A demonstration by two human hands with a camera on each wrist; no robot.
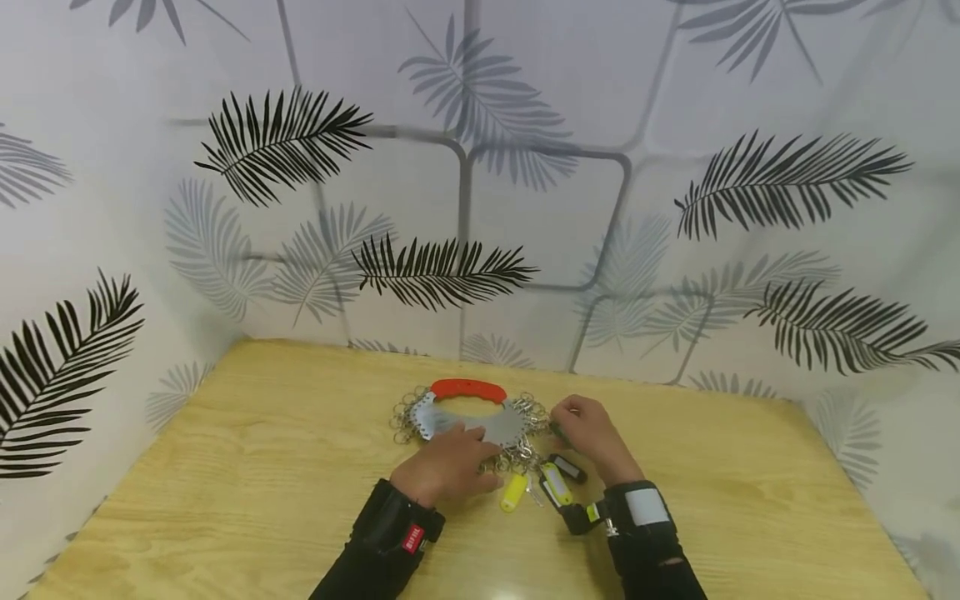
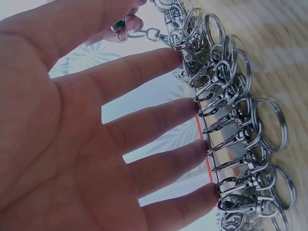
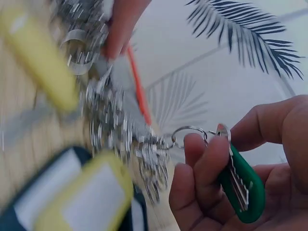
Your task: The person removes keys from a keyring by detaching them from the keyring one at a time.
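Observation:
On the table lies a metal key holder plate (image 1: 504, 427) with a red handle (image 1: 468, 388) and many clips and split rings along its edge. My left hand (image 1: 448, 462) rests on the plate, its fingers straight and spread, fingertips near the row of clips (image 2: 236, 139). At the plate's right side, my right hand (image 1: 592, 437) grips a green key tag (image 3: 251, 190) with a silver key (image 3: 239, 185) against it. A split ring (image 3: 188, 129) links that tag to a clip on the plate.
A yellow key tag (image 1: 513, 493) and a small key (image 1: 534, 492) lie below the plate. Beside them are a yellow tag with a white label (image 1: 557, 483) and a black tag (image 1: 567, 468). A leaf-patterned wall covering (image 1: 540, 217) stands behind the table (image 1: 247, 467).

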